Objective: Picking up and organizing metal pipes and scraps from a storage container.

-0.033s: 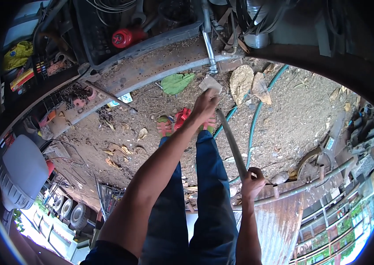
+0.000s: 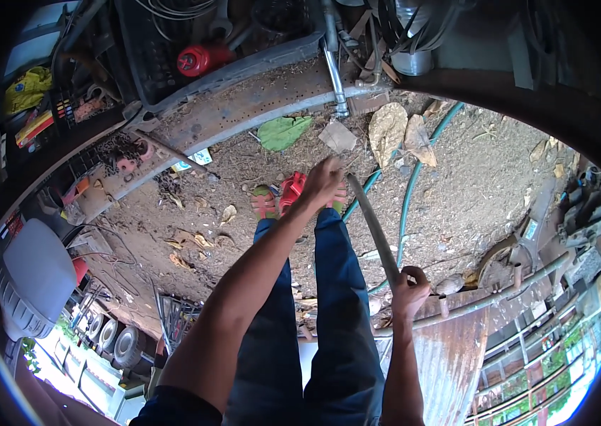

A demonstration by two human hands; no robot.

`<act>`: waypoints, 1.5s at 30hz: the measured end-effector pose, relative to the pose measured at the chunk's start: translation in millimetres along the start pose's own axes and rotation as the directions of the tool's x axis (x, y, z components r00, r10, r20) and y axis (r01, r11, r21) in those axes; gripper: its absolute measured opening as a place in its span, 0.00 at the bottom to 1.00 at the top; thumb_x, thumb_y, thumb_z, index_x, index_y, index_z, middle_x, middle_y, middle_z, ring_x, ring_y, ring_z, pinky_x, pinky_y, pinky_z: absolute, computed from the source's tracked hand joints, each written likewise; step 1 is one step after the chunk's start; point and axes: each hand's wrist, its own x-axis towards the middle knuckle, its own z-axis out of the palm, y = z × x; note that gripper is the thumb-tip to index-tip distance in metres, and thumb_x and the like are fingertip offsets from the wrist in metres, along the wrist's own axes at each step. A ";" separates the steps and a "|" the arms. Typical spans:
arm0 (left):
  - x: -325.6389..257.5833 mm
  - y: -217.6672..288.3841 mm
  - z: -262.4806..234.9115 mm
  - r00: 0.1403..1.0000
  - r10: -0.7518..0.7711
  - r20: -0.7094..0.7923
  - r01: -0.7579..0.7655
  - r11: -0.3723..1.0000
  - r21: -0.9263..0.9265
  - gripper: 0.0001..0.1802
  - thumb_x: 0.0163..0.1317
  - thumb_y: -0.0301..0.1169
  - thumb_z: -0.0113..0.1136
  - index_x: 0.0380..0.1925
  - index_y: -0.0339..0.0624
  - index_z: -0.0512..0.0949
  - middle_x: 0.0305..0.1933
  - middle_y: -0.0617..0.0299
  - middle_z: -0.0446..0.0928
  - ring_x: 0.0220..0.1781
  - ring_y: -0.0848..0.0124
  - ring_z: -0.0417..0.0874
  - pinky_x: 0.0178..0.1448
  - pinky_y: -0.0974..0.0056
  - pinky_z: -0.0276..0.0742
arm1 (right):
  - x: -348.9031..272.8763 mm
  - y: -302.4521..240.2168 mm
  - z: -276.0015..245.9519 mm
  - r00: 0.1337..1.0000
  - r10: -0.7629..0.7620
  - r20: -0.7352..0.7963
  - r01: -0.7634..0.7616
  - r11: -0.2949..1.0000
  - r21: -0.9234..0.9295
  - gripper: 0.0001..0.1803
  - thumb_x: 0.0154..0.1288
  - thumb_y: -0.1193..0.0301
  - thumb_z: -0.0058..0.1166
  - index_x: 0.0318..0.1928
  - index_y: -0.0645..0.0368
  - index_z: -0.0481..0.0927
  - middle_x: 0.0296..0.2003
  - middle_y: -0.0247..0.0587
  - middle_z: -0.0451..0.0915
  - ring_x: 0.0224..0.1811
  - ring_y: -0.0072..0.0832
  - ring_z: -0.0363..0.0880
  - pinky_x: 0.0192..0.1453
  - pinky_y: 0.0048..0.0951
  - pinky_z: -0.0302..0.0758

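Note:
My right hand (image 2: 409, 287) is closed around the near end of a long grey metal bar (image 2: 375, 231) that slants up to the left. My left hand (image 2: 323, 182) is stretched out at the bar's far end with its fingers curled on it, above my feet in red and green sandals (image 2: 283, 197). A torn piece of cardboard (image 2: 337, 135) lies on the dirt just beyond the left hand. My legs in blue trousers (image 2: 329, 298) stand under both arms.
A rusty perforated frame rail (image 2: 244, 106) crosses the top, with a long chrome wrench (image 2: 334, 71) and a red canister (image 2: 197, 60) above it. Green hoses (image 2: 408, 195), dry leaves (image 2: 388, 128) and a green leaf (image 2: 283, 131) lie on the dirt. Corrugated metal sheet (image 2: 449, 362) sits at lower right.
My left hand has drawn back a little from the piece of cardboard toward the bar's far end. The right hand keeps its hold on the bar.

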 end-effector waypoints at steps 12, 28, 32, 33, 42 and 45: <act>-152.8 -179.1 -16.5 0.751 -0.595 -0.286 0.655 0.613 0.442 0.29 0.55 0.37 0.65 0.55 0.39 0.70 0.52 0.41 0.77 0.56 0.46 0.79 0.60 0.46 0.75 | 67.2 -28.0 -20.3 0.994 -0.043 0.105 0.048 0.998 -0.047 0.12 0.54 0.72 0.56 0.35 0.67 0.86 0.31 0.51 0.85 0.32 0.37 0.84 0.42 0.37 0.79; -69.8 -168.4 -9.7 0.604 -0.794 -0.064 0.782 0.576 0.239 0.35 0.51 0.40 0.63 0.58 0.33 0.72 0.62 0.39 0.76 0.66 0.47 0.77 0.69 0.51 0.73 | 67.6 -23.5 -19.7 0.976 -0.101 0.195 0.130 0.981 -0.141 0.12 0.55 0.72 0.54 0.34 0.67 0.86 0.30 0.47 0.86 0.33 0.34 0.83 0.42 0.34 0.76; -61.4 -185.9 3.3 0.608 -0.788 -0.098 0.781 0.572 0.251 0.28 0.53 0.38 0.61 0.54 0.34 0.77 0.60 0.42 0.78 0.64 0.47 0.78 0.67 0.52 0.75 | 63.3 -30.3 -14.2 0.972 -0.137 0.191 0.163 0.978 -0.130 0.11 0.55 0.73 0.54 0.34 0.68 0.85 0.29 0.47 0.85 0.32 0.33 0.82 0.42 0.33 0.76; -58.6 -193.9 7.3 0.605 -0.787 -0.122 0.791 0.576 0.205 0.26 0.54 0.38 0.60 0.52 0.36 0.80 0.60 0.41 0.78 0.64 0.47 0.78 0.67 0.51 0.75 | 61.5 -27.4 -15.5 0.973 -0.125 0.193 0.138 0.989 -0.057 0.11 0.55 0.74 0.55 0.35 0.68 0.85 0.28 0.46 0.85 0.32 0.32 0.82 0.41 0.32 0.76; -40.3 -270.9 15.6 0.440 -0.871 0.219 0.834 0.306 -0.460 0.07 0.54 0.23 0.68 0.22 0.39 0.77 0.21 0.57 0.75 0.19 0.71 0.75 0.20 0.60 0.70 | 51.3 -34.4 -2.6 0.953 -0.222 0.207 0.248 0.962 -0.111 0.14 0.54 0.70 0.54 0.35 0.68 0.86 0.29 0.48 0.86 0.31 0.33 0.82 0.41 0.34 0.76; -51.7 -268.7 15.3 0.533 -0.806 0.257 0.801 0.382 -0.462 0.12 0.54 0.23 0.66 0.18 0.43 0.72 0.16 0.64 0.70 0.14 0.75 0.68 0.16 0.65 0.59 | 41.0 -42.7 2.9 0.961 -0.216 0.172 0.240 0.962 -0.131 0.15 0.55 0.69 0.54 0.35 0.68 0.86 0.29 0.48 0.86 0.31 0.31 0.81 0.42 0.33 0.74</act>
